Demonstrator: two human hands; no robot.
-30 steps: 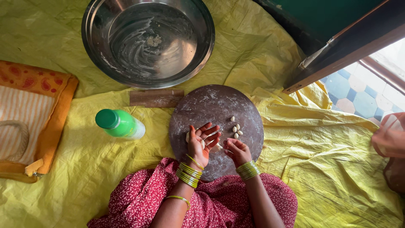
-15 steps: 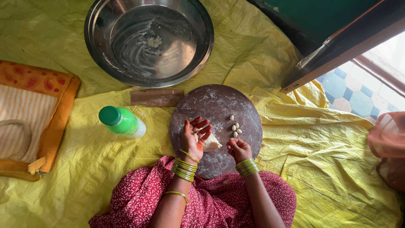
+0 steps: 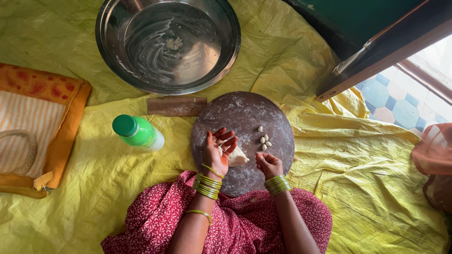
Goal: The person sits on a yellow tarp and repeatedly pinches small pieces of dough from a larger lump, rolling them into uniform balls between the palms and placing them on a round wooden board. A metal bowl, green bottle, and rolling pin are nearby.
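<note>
A yellow sheet (image 3: 94, 178) covers the floor and keeps everything off it. At its top edge sits a wide steel bowl (image 3: 168, 43), nearly empty, with smears and a small scrap of dough on its bottom; it stands just beyond the round board, within reach. To the left lies an orange and striped cloth bag (image 3: 37, 127), well apart from the work. The round dark board (image 3: 242, 138), dusted with flour, lies right in front of the person's lap, so both hands can work over it without stretching. A ridged wooden block (image 3: 177, 106) rests just beside the board's upper left edge. A green bottle (image 3: 137, 132) lies tilted on the sheet to the left of the board, close by the left hand.

The lump of dough (image 3: 237, 156) is pale and sits at the lower edge of the left palm, over the board. Several small shaped dough pieces (image 3: 263, 140) lie together on the board, set aside just above the right hand.

The left hand (image 3: 217, 151) is raised palm up, fingers spread wide and slightly curled, cradling the lump at its heel. The right hand (image 3: 268, 163) is closed into a narrow pinch, knuckles up, resting low over the board; whether a bit of dough sits between its fingertips cannot be told. Both wrists carry green bangles.
</note>
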